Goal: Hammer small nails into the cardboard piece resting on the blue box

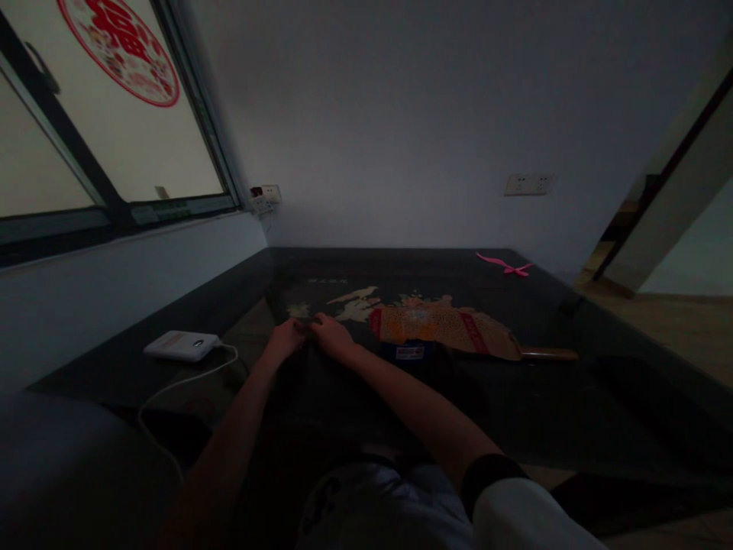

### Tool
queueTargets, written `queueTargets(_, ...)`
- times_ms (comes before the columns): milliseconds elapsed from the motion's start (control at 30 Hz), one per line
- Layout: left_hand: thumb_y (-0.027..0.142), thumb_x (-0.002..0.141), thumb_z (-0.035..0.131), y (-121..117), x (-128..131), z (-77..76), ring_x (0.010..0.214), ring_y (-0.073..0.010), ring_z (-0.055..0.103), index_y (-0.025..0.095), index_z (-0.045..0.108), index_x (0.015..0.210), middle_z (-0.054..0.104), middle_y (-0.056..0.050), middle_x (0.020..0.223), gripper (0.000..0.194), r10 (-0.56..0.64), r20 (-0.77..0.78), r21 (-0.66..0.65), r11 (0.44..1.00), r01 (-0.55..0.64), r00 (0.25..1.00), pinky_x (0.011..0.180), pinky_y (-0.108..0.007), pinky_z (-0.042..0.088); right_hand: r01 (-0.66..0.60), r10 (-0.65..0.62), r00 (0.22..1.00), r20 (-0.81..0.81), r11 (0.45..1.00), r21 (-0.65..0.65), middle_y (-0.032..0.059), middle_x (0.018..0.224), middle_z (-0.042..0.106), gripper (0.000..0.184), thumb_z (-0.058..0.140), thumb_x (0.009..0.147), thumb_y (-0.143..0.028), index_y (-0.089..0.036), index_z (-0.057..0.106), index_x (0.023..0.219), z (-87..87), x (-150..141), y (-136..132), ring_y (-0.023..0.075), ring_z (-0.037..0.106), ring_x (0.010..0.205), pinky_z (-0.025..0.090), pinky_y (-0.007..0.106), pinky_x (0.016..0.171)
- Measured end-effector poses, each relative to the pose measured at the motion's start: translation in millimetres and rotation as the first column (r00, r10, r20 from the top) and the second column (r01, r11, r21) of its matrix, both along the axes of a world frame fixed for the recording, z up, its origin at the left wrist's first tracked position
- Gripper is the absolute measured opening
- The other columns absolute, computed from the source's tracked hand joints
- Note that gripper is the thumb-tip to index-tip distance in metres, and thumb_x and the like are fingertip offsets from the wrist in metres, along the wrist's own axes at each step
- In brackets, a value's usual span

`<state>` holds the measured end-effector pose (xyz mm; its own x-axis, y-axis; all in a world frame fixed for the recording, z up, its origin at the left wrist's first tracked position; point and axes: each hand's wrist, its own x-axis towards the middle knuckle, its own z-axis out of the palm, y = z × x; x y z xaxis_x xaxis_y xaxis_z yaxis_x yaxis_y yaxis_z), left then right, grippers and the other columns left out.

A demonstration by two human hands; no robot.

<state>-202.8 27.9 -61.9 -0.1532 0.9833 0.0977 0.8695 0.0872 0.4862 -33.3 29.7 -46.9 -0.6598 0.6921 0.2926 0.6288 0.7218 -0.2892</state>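
Note:
Over the dark tabletop, my left hand and my right hand are close together, with a small gap between their fingertips. Both have their fingers curled in. The room is dim, and what the fingers hold, if anything, cannot be made out. Just beyond them, a pale bird and flower picture shows on the table surface. To the right of my right hand lies a flat brown object with red bands and a wooden handle. A dark blue packet with a white label sits against its near side.
At the left, a white power bank has a white cable running off the near table edge. A pink ribbon lies at the far right. Behind stand a wall with sockets and a window at the left.

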Motion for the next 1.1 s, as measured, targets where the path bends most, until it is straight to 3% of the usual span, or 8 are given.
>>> queueTargets(233,0.030,0.078,0.059,1.8,1.8,-4.2,0.082,-0.0190,0.063,0.017,0.063,0.092,0.067,-0.006,0.086,0.019,-0.022,-0.138,0.080,0.996,0.034,0.990,0.071,-0.026,0.047,-0.131,0.123,0.985,-0.122,0.989,-0.062,0.0085,0.124,0.055,0.024,0.058,0.087,-0.019,-0.016,0.060,0.111,4.5,68.1,-45.9,0.0231,0.055,0.109,0.047,0.045,0.089)
queueTargets(400,0.028,0.080,0.056,0.0,6.2,-4.0,0.091,-0.0203,0.060,0.016,0.063,0.099,0.063,-0.009,0.098,0.024,-0.089,-0.181,0.176,0.977,0.121,0.980,0.081,-0.030,0.046,-0.199,0.178,0.972,-0.152,0.970,-0.138,0.0076,0.109,0.063,0.021,0.060,0.081,-0.010,-0.018,0.069,0.097,3.6,145.5,-105.6,0.0159,0.062,0.096,0.049,0.027,0.084)
queueTargets(567,0.026,0.079,0.055,-2.1,6.0,-6.2,0.087,-0.0199,0.060,0.016,0.063,0.097,0.063,-0.008,0.093,0.022,-0.140,-0.156,0.118,0.980,0.159,0.978,0.080,-0.031,0.047,-0.011,-0.018,0.972,-0.233,0.992,-0.124,0.0060,0.103,0.066,0.022,0.052,0.085,-0.013,-0.023,0.068,0.097,-4.7,222.2,-152.5,0.0155,0.063,0.094,0.051,0.026,0.082)
queueTargets(700,0.024,0.080,0.054,-3.5,16.7,8.1,0.093,-0.0210,0.058,0.015,0.061,0.098,0.060,-0.009,0.098,0.022,-0.092,-0.161,0.230,0.965,0.128,0.983,0.085,-0.033,0.046,0.265,-0.268,0.922,-0.279,0.963,-0.049,0.0075,0.099,0.068,0.024,0.046,0.087,-0.020,-0.025,0.067,0.097,-17.6,283.6,-163.5,0.0189,0.065,0.092,0.054,0.031,0.080)
queueTargets(833,0.028,0.082,0.053,-9.4,66.9,47.7,0.082,-0.0166,0.060,0.016,0.059,0.104,0.058,-0.008,0.105,0.026,-0.236,-0.102,0.405,0.878,0.257,0.966,0.083,-0.031,0.047,0.551,-0.502,0.804,-0.319,0.831,0.083,0.0107,0.101,0.067,0.026,0.045,0.084,-0.025,-0.023,0.068,0.094,-28.4,345.2,-149.2,0.0258,0.064,0.094,0.051,0.041,0.083)
queueTargets(900,0.031,0.083,0.053,-15.2,106.4,70.3,0.090,-0.0171,0.060,0.017,0.056,0.110,0.059,-0.008,0.109,0.030,-0.403,-0.073,0.461,0.798,0.389,0.912,0.086,-0.030,0.046,0.638,-0.572,0.754,-0.323,0.755,0.150,0.0123,0.106,0.065,0.029,0.044,0.083,-0.025,-0.021,0.067,0.100,-30.1,372.3,-135.5,0.0277,0.060,0.100,0.047,0.045,0.089)
queueTargets(1033,0.041,0.070,0.070,-20.5,185.7,100.0,0.121,-0.0239,0.048,0.022,0.044,0.130,0.051,-0.009,0.131,0.069,-0.762,-0.144,0.297,0.575,0.762,0.631,0.101,-0.034,0.036,0.702,-0.650,0.712,-0.267,0.667,0.250,0.0160,0.105,0.064,0.031,0.044,0.084,-0.024,-0.015,0.068,0.100,-31.9,411.0,-106.8,0.0296,0.056,0.102,0.044,0.047,0.089)
queueTargets(1100,0.042,0.058,0.078,-14.6,213.7,103.7,0.126,-0.0277,0.043,0.024,0.039,0.135,0.047,-0.011,0.137,0.088,-0.835,-0.151,0.150,0.509,0.848,0.528,0.104,-0.037,0.033,0.705,-0.672,0.707,-0.220,0.651,0.281,0.0175,0.104,0.065,0.031,0.044,0.083,-0.019,-0.012,0.068,0.100,-35.7,422.1,-96.7,0.0299,0.055,0.103,0.043,0.047,0.090)
